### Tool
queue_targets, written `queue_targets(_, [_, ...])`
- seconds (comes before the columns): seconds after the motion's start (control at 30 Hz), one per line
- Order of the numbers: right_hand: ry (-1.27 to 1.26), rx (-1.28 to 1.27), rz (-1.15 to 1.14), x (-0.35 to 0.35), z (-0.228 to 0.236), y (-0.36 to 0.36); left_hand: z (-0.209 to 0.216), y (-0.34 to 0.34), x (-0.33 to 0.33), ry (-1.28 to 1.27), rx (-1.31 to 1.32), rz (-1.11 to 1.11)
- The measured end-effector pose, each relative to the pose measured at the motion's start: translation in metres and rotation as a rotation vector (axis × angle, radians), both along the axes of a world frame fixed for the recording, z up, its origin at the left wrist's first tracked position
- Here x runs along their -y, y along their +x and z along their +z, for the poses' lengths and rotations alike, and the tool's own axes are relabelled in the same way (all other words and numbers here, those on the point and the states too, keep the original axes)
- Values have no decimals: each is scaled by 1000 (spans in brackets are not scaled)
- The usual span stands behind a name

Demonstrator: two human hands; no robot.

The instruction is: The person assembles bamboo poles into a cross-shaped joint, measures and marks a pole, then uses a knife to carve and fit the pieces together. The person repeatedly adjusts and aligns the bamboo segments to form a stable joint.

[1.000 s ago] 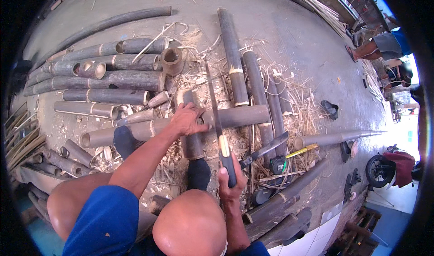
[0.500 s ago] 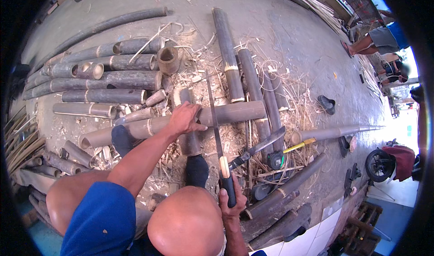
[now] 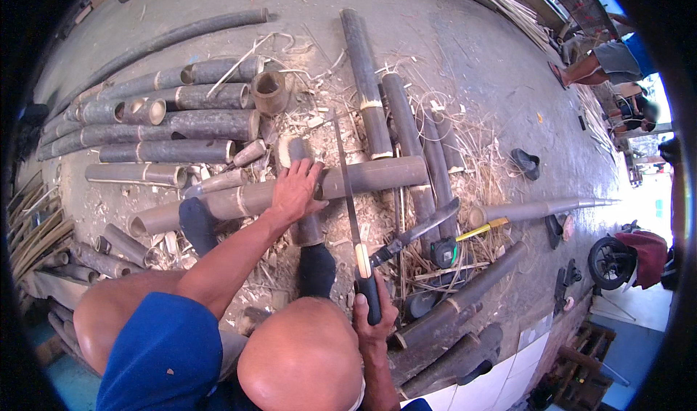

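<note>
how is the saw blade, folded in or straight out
Straight out: the saw blade extends in full view beyond its black handle, reaching across the long bamboo tube.

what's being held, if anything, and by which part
The right hand grips the saw by its black handle; the left hand lies on the bamboo tube, not visibly gripping it.

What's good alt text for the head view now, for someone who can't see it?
A person's right hand grips a handsaw, its blade crossing a bamboo pole on which the left hand rests. The pole lies across a shorter bamboo piece, with shavings, a large knife, a tape measure and more bamboo lengths around it.
</note>
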State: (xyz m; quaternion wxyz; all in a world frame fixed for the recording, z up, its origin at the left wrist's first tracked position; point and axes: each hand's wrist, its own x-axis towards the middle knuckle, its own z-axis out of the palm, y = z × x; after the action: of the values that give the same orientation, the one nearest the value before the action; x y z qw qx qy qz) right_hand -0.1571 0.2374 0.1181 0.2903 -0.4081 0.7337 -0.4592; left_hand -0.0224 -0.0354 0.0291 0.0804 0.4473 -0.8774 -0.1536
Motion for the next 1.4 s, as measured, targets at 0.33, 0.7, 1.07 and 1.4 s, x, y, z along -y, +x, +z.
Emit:
queue_targets(0.33, [0,-1,9,18,0,-1,-16,9,33,208,-31,-123])
queue_targets(0.7, [-17,-99,51,-3,14,8,-15,3,33,290,17,-19])
queue_targets(1.07, [-22,-115,103,-19,8,4,-18,1,38,374,76,17])
queue_targets(1.4, [18,-109,157,0,-7,1,-24,1,40,373,71,42])
